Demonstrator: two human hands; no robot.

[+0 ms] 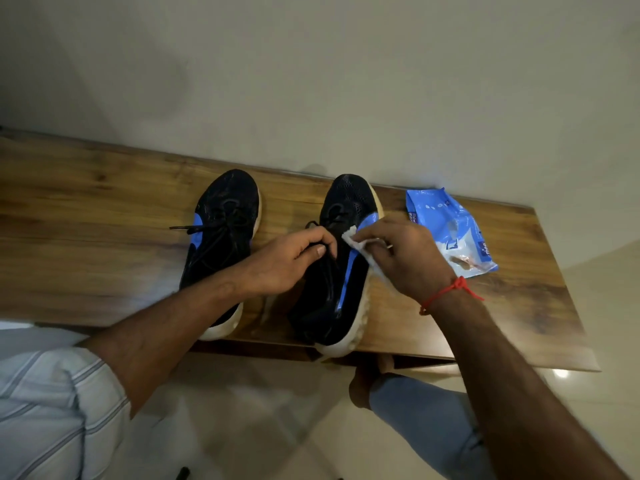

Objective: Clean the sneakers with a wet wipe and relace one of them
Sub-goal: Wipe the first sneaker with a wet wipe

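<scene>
Two black sneakers with blue side stripes and pale soles stand side by side on a wooden bench [104, 216], toes toward the wall [311, 81], heels at the near edge.

Right sneaker [332, 292] taken as landmark. Left sneaker [218, 237] sits just beside it on its left, apart, laces loose; one lace end trails out over the bench on the far side from the landmark.

Left hand [291, 261] lies over the landmark's tongue area. Fingers curled, thumb and forefinger pinching a black lace [327, 268] that runs down along the shoe's opening.

Right hand [401, 258] is at the landmark's right flank, by the blue stripe. Fingers bent, gripping a white wipe [349, 237]; the wipe's corner sticks out past the fingertips and touches the stripe, more of it hangs below the palm beside the sole. A red thread [446, 292] is tied round this wrist.

To the landmark's right, well clear of it, a blue wipes pack [450, 230] lies flat on the bench near the wall. White print on the pack is too blurred to read beyond a fragment like "mee".

Nearer than the landmark, below the bench edge: a striped sleeve [52, 410] on the left, a knee in light blue jeans [422, 417] on the right, pale tiled floor [259, 427] between.
</scene>
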